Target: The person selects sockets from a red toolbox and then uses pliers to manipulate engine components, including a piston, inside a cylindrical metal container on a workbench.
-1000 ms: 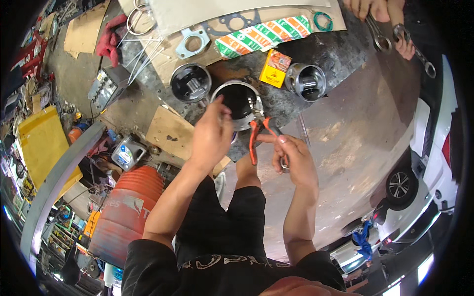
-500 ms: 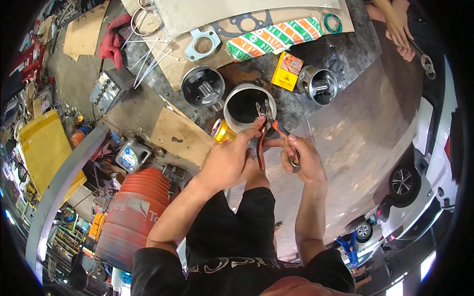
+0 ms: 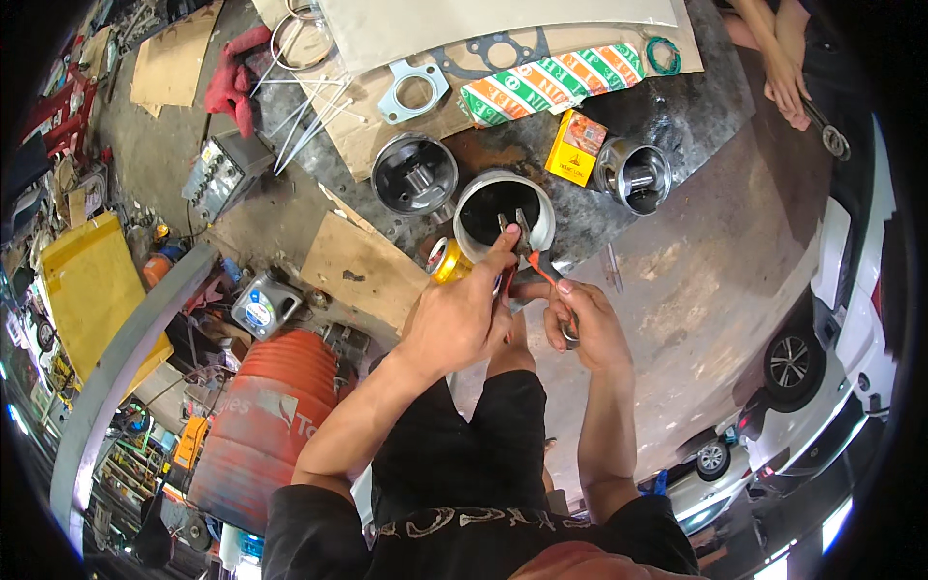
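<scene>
My left hand (image 3: 452, 314) and my right hand (image 3: 597, 327) both grip a pair of red-handled pliers (image 3: 543, 263), one handle in each hand. The metal jaws are parted over the mouth of an upright pale metal cylinder (image 3: 546, 215) with a dark inside. My left index finger reaches along the tool to its jaws. Much of the left handle is hidden behind that hand. Beside the cylinder, a yellow drinks can (image 3: 449, 261) sits near my left fingers. A hollow metal piston (image 3: 383, 184) stands to the left, and another piston (image 3: 617, 193) stands on the right.
A yellow box (image 3: 576, 150), a striped packet (image 3: 556, 85) and a metal flange (image 3: 414, 93) lie on the dark worktable (image 3: 710, 106). White sticks (image 3: 311, 116) cross its left edge. An orange drum (image 3: 266, 411) stands left, and another person's hands (image 3: 788, 92) show at upper right.
The whole view has shifted slightly, so the table things sit a little farther right and lower. My left hand now covers more of its plier handle. The right hand keeps its grip.
</scene>
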The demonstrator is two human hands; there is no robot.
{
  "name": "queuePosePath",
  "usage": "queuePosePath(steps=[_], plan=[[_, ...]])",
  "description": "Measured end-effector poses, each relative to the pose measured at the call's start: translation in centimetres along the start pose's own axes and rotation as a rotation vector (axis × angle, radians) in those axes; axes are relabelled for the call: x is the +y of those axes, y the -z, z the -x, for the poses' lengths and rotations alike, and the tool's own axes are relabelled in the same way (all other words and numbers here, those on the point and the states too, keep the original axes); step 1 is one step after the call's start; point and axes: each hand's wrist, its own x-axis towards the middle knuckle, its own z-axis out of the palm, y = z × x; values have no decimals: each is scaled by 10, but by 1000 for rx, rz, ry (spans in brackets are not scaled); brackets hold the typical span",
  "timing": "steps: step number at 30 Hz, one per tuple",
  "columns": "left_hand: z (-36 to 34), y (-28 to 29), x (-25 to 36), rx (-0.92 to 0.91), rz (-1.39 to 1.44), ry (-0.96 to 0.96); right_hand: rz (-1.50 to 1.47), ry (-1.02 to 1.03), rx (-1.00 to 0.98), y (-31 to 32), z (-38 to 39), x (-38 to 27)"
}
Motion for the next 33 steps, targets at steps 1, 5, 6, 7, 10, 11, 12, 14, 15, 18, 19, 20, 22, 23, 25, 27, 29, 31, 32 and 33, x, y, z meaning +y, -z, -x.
queuePosePath(steps=[1, 5, 6, 7, 10, 11, 12, 14, 15, 18, 19, 20, 22, 23, 25, 27, 29, 31, 32, 33], plan=[[-2, 0, -2, -17, 47, 43, 54, -4, 16, 0, 1, 0], [-3, -15, 1, 117, 295, 134, 378, 90, 34, -7, 3, 5], [-2, -17, 3, 164, 367, 148, 373, 92, 42, -7, 4, 6], [1, -12, 7, 97, 251, 124, 339, 71, 45, -6, 5, 5], [7, -2, 8, 10, 137, 144, 185, 29, 53, -5, 8, 11], [6, -2, 8, 2, 137, 167, 71, 7, 53, -5, 9, 13], [7, -1, 7, -7, 133, 192, 66, 9, 52, -6, 9, 14], [5, -4, 2, 195, 38, 65, 42, 27, 89, -9, 12, 16], [5, -5, 1, 230, 104, 115, 33, 31, 85, -10, 13, 15], [-1, -5, 3, 169, 247, 292, 14, 87, 112, -7, 22, 15], [-6, -5, 0, 157, 293, 347, 21, 100, 111, -3, 24, 20], [-15, -6, -4, 189, 273, 344, 28, 111, 110, 1, 18, 20], [0, -11, 3, 221, 260, 418, -9, 139, 124, 3, 21, 24], [4, -11, 4, 215, 266, 432, -49, 135, 104, 4, 19, 22], [7, -10, 8, 143, 130, 371, -102, 131, 75, 4, 20, 23], [22, -21, 10, 157, 243, 466, -164, 139, 43, 0, 20, 26], [32, -35, 14, 251, 477, 498, -155, 147, 10, -6, 21, 27], [35, -39, 19, 217, 580, 587, -194, 127, -63, -7, 16, 36], [36, -40, 20, 178, 682, 670, -235, 105, -119, -6, 15, 44], [35, -43, 17, 173, 690, 624, -144, 132, -73, -9, 12, 48]])
